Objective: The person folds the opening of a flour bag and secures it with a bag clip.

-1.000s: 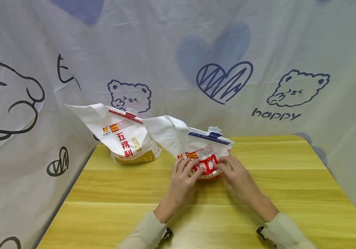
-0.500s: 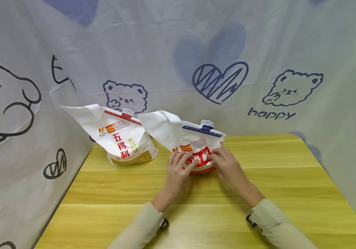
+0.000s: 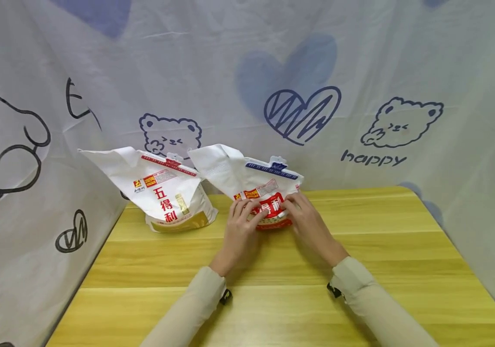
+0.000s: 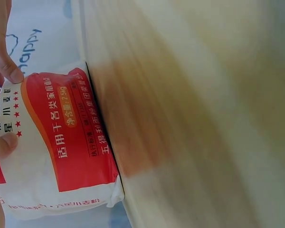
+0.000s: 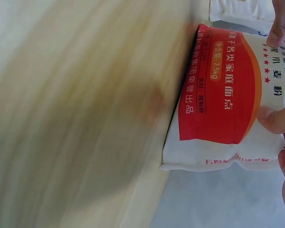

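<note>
A white and red flour bag (image 3: 230, 176) stands on the table, its loose top leaning left and a blue sealing clip (image 3: 271, 169) across its upper part. My left hand (image 3: 238, 231) grips its left side. On its right side my right hand (image 3: 310, 226) holds it, fingers bent round the edge. Both thumbs press the front; in the left wrist view the left thumb (image 4: 5, 145) lies beside a row of red stars. The right wrist view shows the right thumb (image 5: 274, 118) at the edge of the red panel. The bag's back is hidden.
A second flour bag (image 3: 178, 185), white and gold with a red clip (image 3: 168, 165), stands just left of the first. Behind the yellow wooden table (image 3: 386, 270) hangs a pale printed cloth (image 3: 230, 72), which also runs along the left side.
Both hands have moved the blue-clipped flour bag back across the table and slightly left, nearer the other bag. The head view has also turned a little to the right.
</note>
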Demonstrator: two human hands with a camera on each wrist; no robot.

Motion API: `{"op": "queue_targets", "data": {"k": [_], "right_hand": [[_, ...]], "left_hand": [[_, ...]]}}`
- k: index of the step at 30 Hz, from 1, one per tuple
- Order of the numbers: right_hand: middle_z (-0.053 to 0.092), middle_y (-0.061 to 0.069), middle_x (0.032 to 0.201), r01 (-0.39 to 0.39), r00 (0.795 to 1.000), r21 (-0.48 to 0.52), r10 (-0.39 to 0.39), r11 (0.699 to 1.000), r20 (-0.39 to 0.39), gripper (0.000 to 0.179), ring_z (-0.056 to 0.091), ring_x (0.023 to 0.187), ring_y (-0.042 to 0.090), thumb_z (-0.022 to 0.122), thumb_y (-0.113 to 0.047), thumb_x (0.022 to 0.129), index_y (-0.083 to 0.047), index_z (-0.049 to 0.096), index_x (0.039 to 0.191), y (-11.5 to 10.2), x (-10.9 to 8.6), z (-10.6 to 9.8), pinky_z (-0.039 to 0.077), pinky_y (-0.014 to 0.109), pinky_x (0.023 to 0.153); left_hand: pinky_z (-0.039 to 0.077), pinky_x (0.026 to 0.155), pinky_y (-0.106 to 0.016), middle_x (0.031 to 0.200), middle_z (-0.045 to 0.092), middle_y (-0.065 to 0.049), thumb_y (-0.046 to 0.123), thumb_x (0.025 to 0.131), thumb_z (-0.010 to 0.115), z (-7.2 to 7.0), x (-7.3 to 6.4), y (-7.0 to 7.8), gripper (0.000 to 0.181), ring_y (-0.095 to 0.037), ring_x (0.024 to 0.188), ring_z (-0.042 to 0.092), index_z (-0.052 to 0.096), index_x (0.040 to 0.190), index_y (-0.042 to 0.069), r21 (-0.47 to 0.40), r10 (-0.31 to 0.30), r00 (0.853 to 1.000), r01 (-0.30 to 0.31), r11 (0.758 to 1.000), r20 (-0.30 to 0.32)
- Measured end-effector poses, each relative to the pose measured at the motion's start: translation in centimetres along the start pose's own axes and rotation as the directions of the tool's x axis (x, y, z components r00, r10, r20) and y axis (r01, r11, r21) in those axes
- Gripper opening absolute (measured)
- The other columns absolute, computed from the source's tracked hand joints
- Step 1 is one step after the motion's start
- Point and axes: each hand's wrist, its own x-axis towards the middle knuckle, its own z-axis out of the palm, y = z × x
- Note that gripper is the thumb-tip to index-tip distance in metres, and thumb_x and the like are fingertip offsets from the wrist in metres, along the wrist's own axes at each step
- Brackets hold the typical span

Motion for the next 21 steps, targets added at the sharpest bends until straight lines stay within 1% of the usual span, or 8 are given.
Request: {"op": "queue_targets", "data": {"k": [4, 6, 11, 16, 21], "right_hand": [[0.061, 0.016, 0.121, -0.022, 1.0, 0.008, 0.021, 1.0, 0.004, 0.025, 0.055, 0.118, 0.031, 0.067, 0.013, 0.09, 0.0, 0.068, 0.111, 0.5, 0.6, 0.5, 0.048, 0.043, 0.106], [0.06, 0.016, 0.122, -0.03, 0.999, 0.009, 0.03, 0.999, 0.011, 0.026, 0.055, 0.119, 0.031, 0.066, 0.013, 0.09, 0.0, 0.067, 0.112, 0.7, 0.9, 0.8, 0.048, 0.043, 0.106], [0.06, 0.015, 0.121, -0.031, 0.999, 0.016, 0.031, 0.999, 0.011, 0.025, 0.054, 0.118, 0.031, 0.067, 0.013, 0.09, 0.0, 0.067, 0.111, 1.1, 1.7, 1.6, 0.048, 0.041, 0.106], [0.06, 0.015, 0.12, -0.024, 1.0, 0.011, 0.023, 1.0, 0.01, 0.026, 0.055, 0.116, 0.03, 0.068, 0.013, 0.088, 0.001, 0.067, 0.111, 1.4, 2.0, 2.0, 0.05, 0.041, 0.103], [0.06, 0.016, 0.123, -0.036, 0.999, 0.021, 0.035, 0.999, 0.038, 0.026, 0.056, 0.119, 0.031, 0.07, 0.011, 0.088, 0.001, 0.067, 0.112, 1.4, 1.8, 1.4, 0.05, 0.042, 0.104]], "left_hand": [[0.042, 0.108, -0.048, 0.119, 0.067, -0.009, -0.011, 0.07, 0.066, 0.6, 0.2, -0.7, 0.046, -0.031, 0.112, 0.058, 0.078, 0.105, 0.015, 0.026, -0.005, 1.0, 0.005, 1.0, 0.009], [0.041, 0.109, -0.048, 0.119, 0.067, -0.009, -0.014, 0.069, 0.067, 0.8, 0.3, -0.9, 0.049, -0.031, 0.113, 0.057, 0.078, 0.107, 0.015, 0.031, -0.016, 1.0, 0.015, 0.999, 0.026], [0.039, 0.11, -0.047, 0.122, 0.066, -0.009, -0.012, 0.072, 0.067, 1.0, 0.4, -1.7, 0.047, -0.031, 0.115, 0.056, 0.078, 0.11, 0.015, 0.052, -0.044, 0.997, 0.04, 0.998, 0.068], [0.04, 0.109, -0.048, 0.123, 0.065, -0.009, -0.012, 0.072, 0.068, 1.2, 0.4, -2.1, 0.047, -0.031, 0.115, 0.056, 0.078, 0.109, 0.015, 0.063, -0.04, 0.998, 0.036, 0.997, 0.058], [0.04, 0.109, -0.049, 0.124, 0.065, -0.011, -0.007, 0.072, 0.07, 0.8, 0.6, -2.3, 0.043, -0.032, 0.116, 0.056, 0.077, 0.109, 0.013, 0.037, -0.022, 0.998, 0.02, 0.999, 0.057]]}}
